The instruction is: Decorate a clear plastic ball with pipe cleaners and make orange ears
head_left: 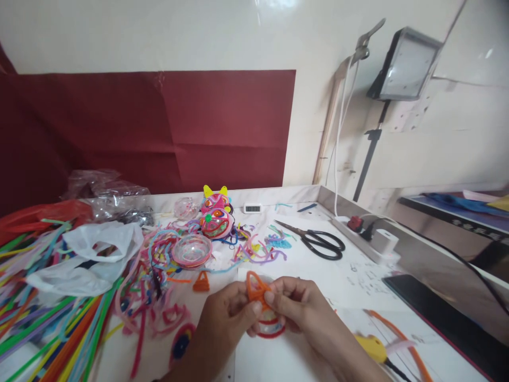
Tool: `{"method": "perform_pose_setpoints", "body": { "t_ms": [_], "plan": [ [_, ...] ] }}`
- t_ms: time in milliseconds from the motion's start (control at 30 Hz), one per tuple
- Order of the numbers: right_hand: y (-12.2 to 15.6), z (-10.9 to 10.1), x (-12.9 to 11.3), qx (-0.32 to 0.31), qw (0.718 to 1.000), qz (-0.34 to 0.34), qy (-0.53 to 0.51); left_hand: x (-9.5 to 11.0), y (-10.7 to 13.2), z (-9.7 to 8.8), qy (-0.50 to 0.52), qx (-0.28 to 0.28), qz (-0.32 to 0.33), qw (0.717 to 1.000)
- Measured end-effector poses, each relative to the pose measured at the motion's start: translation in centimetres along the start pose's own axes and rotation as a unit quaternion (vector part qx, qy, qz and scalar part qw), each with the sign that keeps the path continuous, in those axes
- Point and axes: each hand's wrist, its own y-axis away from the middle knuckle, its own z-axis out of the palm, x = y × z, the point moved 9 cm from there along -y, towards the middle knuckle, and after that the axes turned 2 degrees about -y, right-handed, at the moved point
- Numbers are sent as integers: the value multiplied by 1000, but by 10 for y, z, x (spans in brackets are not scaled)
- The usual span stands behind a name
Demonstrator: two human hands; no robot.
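Between my two hands is an orange pipe cleaner [256,291] bent into a pointed triangle. My left hand [226,313] pinches it from the left, and my right hand [296,307] has its thumb and fingers closed on the other side. Just below, a small clear round piece with a red fuzzy rim [271,333] shows between the hands; whether it is joined to the orange piece I cannot tell. A similar orange triangle [201,282] lies on the table beyond my left hand.
Pipe cleaners [51,339] crowd the left beside a white plastic bag [91,260]. Decorated masks [217,212], a clear bowl [192,250], and black-handled scissors [322,241] lie farther back. At right are a phone [445,318], a yellow tool [371,347] with a black cord, and a power strip [366,241].
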Motion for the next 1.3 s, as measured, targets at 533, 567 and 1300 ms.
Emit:
{"method": "perform_pose_setpoints", "body": {
  "t_ms": [533,567,1300],
  "plan": [
    [0,-5,-12,-2,997,-50,59,-4,-1,-8,35,33,3,999],
    [0,-5,-12,-3,997,-49,54,-4,-1,-8,36,36,4,999],
    [9,-4,-28,33,970,-172,169,-3,-1,-14,75,74,11,994]
  ]
}}
